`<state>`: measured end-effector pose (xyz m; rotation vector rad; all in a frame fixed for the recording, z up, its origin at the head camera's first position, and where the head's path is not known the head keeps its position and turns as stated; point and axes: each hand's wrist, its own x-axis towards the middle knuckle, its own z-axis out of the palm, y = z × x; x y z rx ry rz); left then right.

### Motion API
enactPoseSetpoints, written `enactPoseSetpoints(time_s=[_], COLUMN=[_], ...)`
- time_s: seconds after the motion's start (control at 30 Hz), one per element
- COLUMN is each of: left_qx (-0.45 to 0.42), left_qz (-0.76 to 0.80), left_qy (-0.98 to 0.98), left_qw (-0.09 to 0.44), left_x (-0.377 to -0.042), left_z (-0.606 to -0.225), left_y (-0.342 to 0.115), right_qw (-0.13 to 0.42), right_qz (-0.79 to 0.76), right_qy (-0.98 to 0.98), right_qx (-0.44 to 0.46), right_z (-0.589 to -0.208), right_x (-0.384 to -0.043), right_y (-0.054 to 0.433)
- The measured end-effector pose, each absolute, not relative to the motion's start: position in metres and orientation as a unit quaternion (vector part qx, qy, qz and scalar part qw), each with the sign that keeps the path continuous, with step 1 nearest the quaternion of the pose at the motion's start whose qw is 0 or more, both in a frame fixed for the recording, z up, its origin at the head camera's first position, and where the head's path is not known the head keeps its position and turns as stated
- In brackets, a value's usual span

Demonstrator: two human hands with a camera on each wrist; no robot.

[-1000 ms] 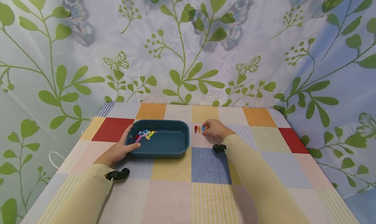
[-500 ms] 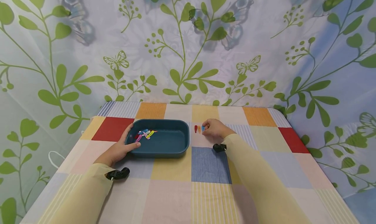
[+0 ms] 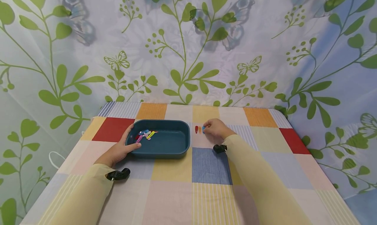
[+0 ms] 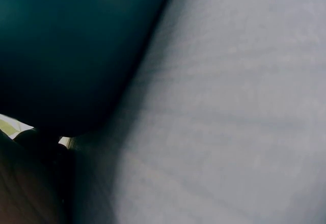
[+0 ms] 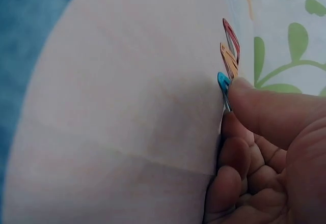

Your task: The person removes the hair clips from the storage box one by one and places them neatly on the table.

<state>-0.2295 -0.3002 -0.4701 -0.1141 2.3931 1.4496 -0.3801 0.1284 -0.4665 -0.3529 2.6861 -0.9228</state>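
My right hand (image 3: 218,129) is at the table right of the tray, pinching a blue snap hair clip (image 5: 222,81) between thumb and fingers; part of the clip is hidden by the thumb. Beside it lie an orange hair clip (image 5: 227,57) and a red hair clip (image 5: 232,36), lined up in a row on the cloth. My left hand (image 3: 116,150) holds the left end of a dark teal tray (image 3: 168,143), thumb over the front rim and fingers along the side. Several colourful hair clips (image 3: 146,135) lie heaped in the tray's left part.
A patchwork-patterned cloth (image 3: 172,198) covers the table. Behind it hangs a curtain (image 3: 138,74) printed with leaves and butterflies. A white cable (image 3: 53,159) loops at the table's left edge. Black wrist cameras (image 3: 118,175) sit at both sleeves.
The right fingers have shifted slightly on the blue hair clip, and a bit more of it shows. The left hand and tray stay put.
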Motion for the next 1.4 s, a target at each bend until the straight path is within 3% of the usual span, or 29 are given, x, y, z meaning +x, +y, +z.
enactPoseSetpoints(time_s=[0.67, 0.87, 1.03, 1.4], left_qx=[-0.044, -0.037, -0.038, -0.038], left_qz=[0.503, 0.5, 0.501, 0.521], left_qy=[0.846, 0.849, 0.849, 0.838], left_qw=[0.171, 0.168, 0.165, 0.157], left_x=[-0.229, -0.23, -0.23, -0.23], left_z=[-0.47, -0.471, -0.471, -0.474], left_y=[-0.303, -0.303, -0.303, -0.301], right_qw=[0.146, 0.091, 0.06, 0.096], right_qz=[-0.322, -0.34, -0.354, -0.267], right_qy=[0.925, 0.926, 0.916, 0.904], right_qx=[-0.137, -0.14, -0.181, -0.319], right_z=[-0.468, -0.454, -0.422, -0.383], right_x=[-0.384, -0.387, -0.38, -0.353], right_y=[0.13, 0.128, 0.1, 0.011])
